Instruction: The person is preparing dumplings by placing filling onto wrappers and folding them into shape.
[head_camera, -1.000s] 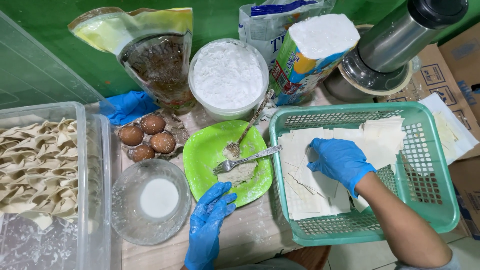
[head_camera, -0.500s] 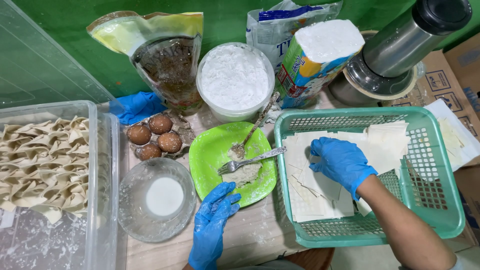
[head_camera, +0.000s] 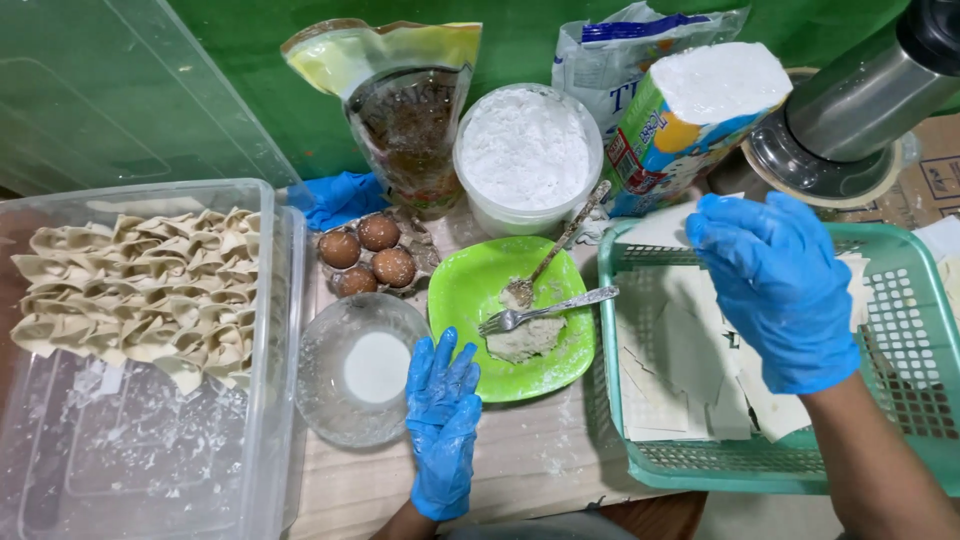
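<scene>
- Right hand (head_camera: 775, 290) hovers over the green basket (head_camera: 640, 462), fingers loosely spread, holding nothing; white wrapper sheets (head_camera: 690, 350) lie inside.
- Left hand (head_camera: 442, 420) rests flat, fingers spread, just left of the basket, touching the green plate (head_camera: 470, 295).

Left hand (head_camera: 442, 432): thin bright-blue disposable glove, wrinkled, dusted white on the fingers (head_camera: 440, 365).
Right hand (head_camera: 775, 285): matching blue glove, smooth, cuff ending at the wrist.
Forearms: bare, no sleeves visible.
</scene>
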